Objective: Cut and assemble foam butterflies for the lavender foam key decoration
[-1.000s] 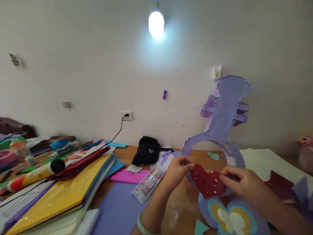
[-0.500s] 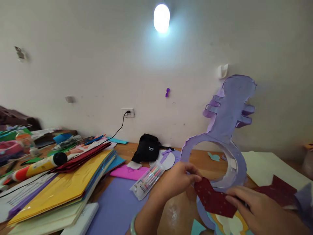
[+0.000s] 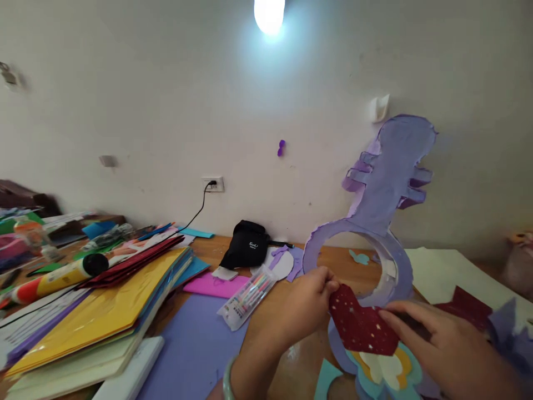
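Observation:
Between my two hands is a dark red piece of star-speckled paper [image 3: 361, 322], cut in an angular shape with a notch in its top edge. My left hand [image 3: 312, 297] pinches its upper left corner. At the right end, my right hand [image 3: 433, 339] has thumb and fingers closed on the paper. Below it lies a layered paper flower [image 3: 385, 372] in teal, yellow and cream, partly covered by the red paper. Just behind my hands stands a lilac cardboard shape [image 3: 385, 172] with a ring base and a tall upright part with side tabs.
On the left are a stack of coloured paper [image 3: 100, 305], a glue bottle [image 3: 54, 280] and mixed craft scraps. A clear pouch of pens [image 3: 249, 297], a black pouch [image 3: 246, 244] and a lilac sheet [image 3: 187, 344] lie mid-table. Pale paper [image 3: 462, 272] is at right.
The red paper is tilted more toward me, so its star pattern shows clearly. Both hands keep hold of it. The whole view has shifted slightly.

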Tool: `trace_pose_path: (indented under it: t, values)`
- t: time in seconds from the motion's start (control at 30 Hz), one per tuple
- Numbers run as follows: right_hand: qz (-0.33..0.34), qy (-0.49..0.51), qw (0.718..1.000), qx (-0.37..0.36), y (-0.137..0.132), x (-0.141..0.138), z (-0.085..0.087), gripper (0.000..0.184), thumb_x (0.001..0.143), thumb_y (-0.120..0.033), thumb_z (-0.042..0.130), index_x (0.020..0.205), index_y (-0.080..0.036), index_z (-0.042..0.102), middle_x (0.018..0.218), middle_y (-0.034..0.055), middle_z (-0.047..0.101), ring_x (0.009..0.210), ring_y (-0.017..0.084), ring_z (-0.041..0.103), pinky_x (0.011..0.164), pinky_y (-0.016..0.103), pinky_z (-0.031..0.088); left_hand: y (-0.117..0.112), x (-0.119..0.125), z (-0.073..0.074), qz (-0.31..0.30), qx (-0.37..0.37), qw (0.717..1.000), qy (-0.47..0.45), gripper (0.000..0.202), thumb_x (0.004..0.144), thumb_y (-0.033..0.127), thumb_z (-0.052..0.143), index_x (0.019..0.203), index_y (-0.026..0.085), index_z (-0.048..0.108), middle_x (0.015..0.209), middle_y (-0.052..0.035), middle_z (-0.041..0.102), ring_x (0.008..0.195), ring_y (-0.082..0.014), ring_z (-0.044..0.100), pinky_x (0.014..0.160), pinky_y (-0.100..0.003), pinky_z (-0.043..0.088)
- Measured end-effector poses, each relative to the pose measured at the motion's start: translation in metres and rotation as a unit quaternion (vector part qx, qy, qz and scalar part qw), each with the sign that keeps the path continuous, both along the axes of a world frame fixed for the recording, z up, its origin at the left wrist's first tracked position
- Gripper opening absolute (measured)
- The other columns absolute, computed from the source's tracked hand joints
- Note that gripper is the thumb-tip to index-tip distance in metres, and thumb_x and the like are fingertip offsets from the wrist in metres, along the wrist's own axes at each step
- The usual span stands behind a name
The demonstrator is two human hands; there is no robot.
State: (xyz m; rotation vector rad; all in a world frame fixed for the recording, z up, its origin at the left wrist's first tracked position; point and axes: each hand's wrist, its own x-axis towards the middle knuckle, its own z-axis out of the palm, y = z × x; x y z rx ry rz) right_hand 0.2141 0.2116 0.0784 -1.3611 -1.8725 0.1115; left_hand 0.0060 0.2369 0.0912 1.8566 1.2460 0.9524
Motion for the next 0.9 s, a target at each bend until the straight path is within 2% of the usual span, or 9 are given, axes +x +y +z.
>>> trace_pose_path:
  t: [0.1, 0.2, 0.37, 0.5, 0.57, 0.63, 0.7, 0.83, 0.9]
  values:
    - [-0.004, -0.005, 1.0, 0.011, 0.001, -0.002, -0.002, 0.031, 0.083, -0.037, 0.046, 0.071, -0.028, 0.073, 0.071, 0.0064, 0.076, 0.063, 0.025, 0.072, 0.059, 0.033, 0.057, 0.0, 0.002, -0.001, 0.011, 0.0, 1.0, -0.001, 0.016, 0.09, 0.024, 0.042, 0.075, 0.022, 0.046, 0.075, 0.0014, 0.053, 0.073, -0.0169, 0.051, 0.067, -0.029, 0.036]
    - [-0.015, -0.033, 0.999, 0.0, -0.002, -0.002, 0.002, 0.03, 0.083, -0.031, 0.043, 0.07, -0.027, 0.07, 0.071, 0.0056, 0.074, 0.065, 0.023, 0.07, 0.06, 0.033, 0.053, 0.001, 0.003, -0.001, 0.006, -0.009, 0.999, -0.042, 0.014, 0.084, 0.018, 0.048, 0.07, 0.021, 0.046, 0.071, 0.0018, 0.053, 0.072, -0.0164, 0.05, 0.068, -0.029, 0.036]
    - [-0.029, -0.025, 0.999, -0.038, -0.011, -0.002, 0.017, 0.026, 0.08, -0.029, 0.044, 0.065, -0.026, 0.064, 0.068, 0.0034, 0.072, 0.064, 0.021, 0.065, 0.061, 0.032, 0.047, 0.001, -0.002, 0.006, -0.061, -0.07, 0.979, -0.181, 0.013, 0.072, 0.022, 0.064, 0.066, 0.019, 0.053, 0.065, 0.0029, 0.055, 0.064, -0.0129, 0.05, 0.065, -0.027, 0.038]
    - [0.004, 0.053, 0.991, -0.121, -0.011, -0.003, 0.02, 0.022, 0.077, -0.033, 0.049, 0.063, -0.025, 0.066, 0.066, 0.0019, 0.072, 0.063, 0.02, 0.063, 0.062, 0.031, 0.047, 0.001, -0.008, 0.011, -0.08, -0.132, 0.942, -0.297, 0.033, 0.062, 0.025, 0.077, 0.088, 0.019, 0.056, 0.059, 0.0069, 0.057, 0.056, -0.0103, 0.05, 0.06, -0.023, 0.037]
    - [0.041, 0.097, 0.977, -0.187, -0.007, -0.001, 0.017, 0.022, 0.077, -0.038, 0.054, 0.068, -0.025, 0.069, 0.068, 0.0025, 0.073, 0.065, 0.021, 0.063, 0.058, 0.03, 0.046, 0.004, -0.01, 0.01, -0.069, -0.138, 0.935, -0.32, 0.039, 0.059, 0.023, 0.079, 0.089, 0.02, 0.054, 0.055, 0.0082, 0.056, 0.053, -0.0093, 0.049, 0.058, -0.022, 0.036]
    - [0.07, 0.123, 0.963, -0.231, -0.002, 0.001, 0.014, 0.023, 0.076, -0.041, 0.056, 0.068, -0.024, 0.069, 0.066, 0.003, 0.072, 0.061, 0.02, 0.061, 0.053, 0.029, 0.043, 0.008, -0.01, 0.006, -0.059, -0.133, 0.935, -0.323, 0.038, 0.056, 0.023, 0.08, 0.084, 0.02, 0.053, 0.054, 0.0078, 0.057, 0.051, -0.009, 0.05, 0.057, -0.021, 0.036]
    - [0.071, 0.13, 0.96, -0.238, 0.003, 0.002, 0.013, 0.025, 0.075, -0.041, 0.056, 0.06, -0.023, 0.063, 0.058, 0.002, 0.066, 0.056, 0.018, 0.056, 0.05, 0.028, 0.039, 0.013, -0.007, 0.001, -0.04, -0.133, 0.934, -0.329, 0.04, 0.055, 0.025, 0.081, 0.082, 0.02, 0.052, 0.055, 0.0068, 0.059, 0.052, -0.0095, 0.052, 0.057, -0.021, 0.037]
    - [0.034, 0.163, 0.965, -0.201, 0.011, 0.001, 0.012, 0.024, 0.074, -0.039, 0.05, 0.057, -0.023, 0.056, 0.053, 0.0007, 0.059, 0.053, 0.017, 0.052, 0.05, 0.028, 0.038, 0.018, 0.01, -0.015, 0.031, -0.131, 0.934, -0.331, 0.045, 0.061, 0.042, 0.081, 0.089, 0.018, 0.054, 0.063, 0.0037, 0.063, 0.056, -0.0111, 0.056, 0.056, -0.021, 0.041]
    - [0.007, 0.166, 0.971, -0.171, 0.014, -0.001, 0.01, 0.026, 0.075, -0.041, 0.049, 0.058, -0.023, 0.056, 0.054, 0.0014, 0.059, 0.055, 0.018, 0.053, 0.051, 0.029, 0.039, 0.016, 0.021, -0.026, 0.014, -0.158, 0.935, -0.318, 0.047, 0.065, 0.053, 0.077, 0.088, 0.016, 0.058, 0.067, 0.0004, 0.063, 0.056, -0.012, 0.056, 0.054, -0.023, 0.043]
